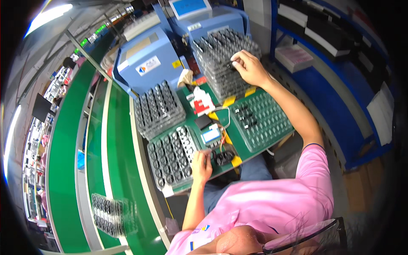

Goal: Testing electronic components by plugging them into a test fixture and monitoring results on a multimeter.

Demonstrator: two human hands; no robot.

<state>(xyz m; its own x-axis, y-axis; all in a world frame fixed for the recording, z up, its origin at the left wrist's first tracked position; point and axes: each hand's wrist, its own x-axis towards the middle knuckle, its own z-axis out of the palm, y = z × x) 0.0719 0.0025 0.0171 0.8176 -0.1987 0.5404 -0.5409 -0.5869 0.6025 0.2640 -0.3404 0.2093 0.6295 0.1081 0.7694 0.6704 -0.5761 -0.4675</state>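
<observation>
My right hand (250, 70) reaches over the tall stack of clear plastic trays (216, 63) at the back right, thumb and fingertips pinched on a small black part (231, 64). Several black parts sit in the top tray's far rows. My left hand (201, 166) is low at the table's near side, fingers drawn together beside a black fixture (224, 157) with round parts. Something small and dark shows at its fingertips, too small to name. To its left lies a clear tray (163, 146) filled with round black parts. A small white-and-blue display box (210, 135) stands just beyond.
A nearly bare green-looking tray (265, 123) with several black parts lies at the right. Another filled tray stack (158, 111) stands back left. Blue machines (148, 59) close off the far side. A green conveyor (123, 170) runs along the left, holding more trays (108, 214).
</observation>
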